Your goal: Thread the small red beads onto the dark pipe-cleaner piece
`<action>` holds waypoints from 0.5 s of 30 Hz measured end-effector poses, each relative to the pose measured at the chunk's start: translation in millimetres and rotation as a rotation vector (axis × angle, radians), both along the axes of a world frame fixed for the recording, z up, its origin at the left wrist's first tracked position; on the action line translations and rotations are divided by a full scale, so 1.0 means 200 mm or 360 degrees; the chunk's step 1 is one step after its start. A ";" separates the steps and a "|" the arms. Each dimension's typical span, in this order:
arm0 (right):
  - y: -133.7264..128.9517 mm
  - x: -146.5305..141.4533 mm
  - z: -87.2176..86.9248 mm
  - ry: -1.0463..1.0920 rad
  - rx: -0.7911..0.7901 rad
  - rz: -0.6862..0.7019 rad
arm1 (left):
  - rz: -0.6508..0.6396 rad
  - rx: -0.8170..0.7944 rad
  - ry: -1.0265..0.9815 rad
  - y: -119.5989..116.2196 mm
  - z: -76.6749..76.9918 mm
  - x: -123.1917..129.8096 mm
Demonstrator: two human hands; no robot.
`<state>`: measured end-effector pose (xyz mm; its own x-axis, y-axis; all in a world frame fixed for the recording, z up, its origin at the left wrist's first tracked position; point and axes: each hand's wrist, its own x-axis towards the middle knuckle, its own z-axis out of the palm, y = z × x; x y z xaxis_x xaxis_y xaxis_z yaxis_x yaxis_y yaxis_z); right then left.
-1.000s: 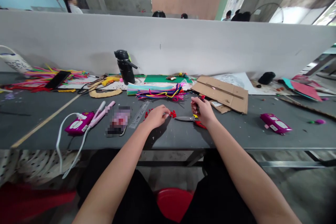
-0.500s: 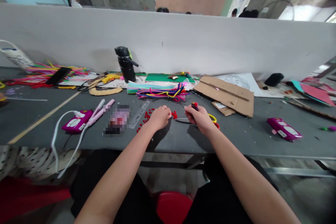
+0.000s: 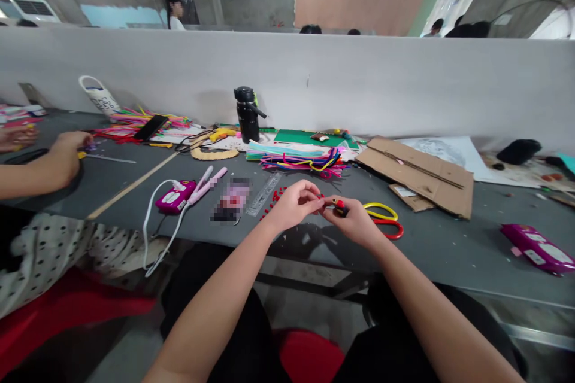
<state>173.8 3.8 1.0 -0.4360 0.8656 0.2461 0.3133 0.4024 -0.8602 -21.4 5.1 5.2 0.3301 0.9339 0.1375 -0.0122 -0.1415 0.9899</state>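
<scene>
My left hand point(image 3: 300, 203) is raised over the table with thumb and fingers pinched together; whatever they hold is too small to make out. Its fingertips meet those of my right hand point(image 3: 348, 215), which is closed around a lighter point(image 3: 340, 204) with a black body and red top. Scissors point(image 3: 401, 229) with one yellow and one red handle lie by my right hand, their blades hidden behind it. Small red pieces point(image 3: 277, 194) are scattered on the table left of my left hand, beside a clear ruler point(image 3: 265, 194). Some of them are covered by the hand.
A bundle of coloured pipe cleaners point(image 3: 299, 158) lies behind my hands. A black bottle point(image 3: 248, 116) stands behind it. Flat cardboard point(image 3: 422, 176) is at right. A pink hair straightener point(image 3: 206, 184) rests against a purple packet point(image 3: 175, 197). Another person's hand point(image 3: 74, 140) is at far left.
My hands were apart and have come together above the table. The lighter moved left with my right hand, uncovering the scissors' handles. The view has swung left, bringing another person's arms in.
</scene>
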 end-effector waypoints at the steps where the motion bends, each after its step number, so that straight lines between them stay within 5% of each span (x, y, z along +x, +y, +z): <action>1: -0.01 0.00 0.00 -0.0008 0.0008 -0.0014 | -0.0019 -0.0017 0.0012 0.00 0.01 -0.01; 15: -0.05 0.00 0.04 -0.0166 0.0078 -0.0103 | -0.0136 -0.0005 0.0187 -0.03 0.03 -0.06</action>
<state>173.6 -6.8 9.2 -0.4053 0.8808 0.2449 0.4265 0.4191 -0.8016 -32.7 -1.3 11.9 0.4224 0.9019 0.0906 0.0919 -0.1420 0.9856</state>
